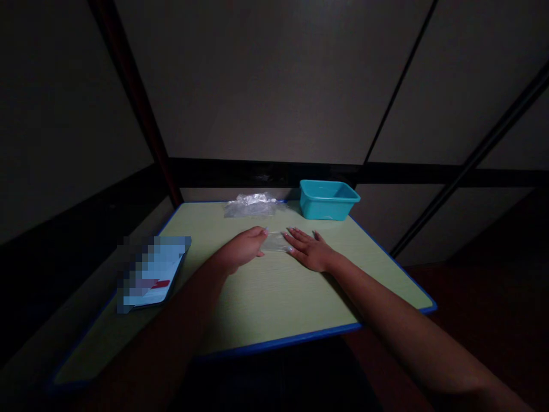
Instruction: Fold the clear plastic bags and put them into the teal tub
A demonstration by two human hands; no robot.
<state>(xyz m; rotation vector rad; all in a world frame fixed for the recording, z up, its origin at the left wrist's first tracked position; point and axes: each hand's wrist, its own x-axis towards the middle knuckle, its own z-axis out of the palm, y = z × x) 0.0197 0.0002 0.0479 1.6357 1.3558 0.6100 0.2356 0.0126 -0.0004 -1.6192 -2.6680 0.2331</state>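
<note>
A small clear plastic bag (275, 242) lies flat on the table between my two hands. My left hand (243, 248) is closed on its left end, thumb and fingers pinched together at the edge. On the right side, my right hand (312, 252) rests palm down with its fingers spread, the fingertips touching the bag's right end. Just beyond the hands sits a crumpled heap of clear plastic bags (252, 207); how many it holds I cannot tell.
A turquoise plastic basket (326, 209) stands at the far right of the pale green table (266, 315), which has a blue edge. To the left lies a tablet (159, 272) with a lit, partly blurred screen. A panelled wall (266, 86) rises behind.
</note>
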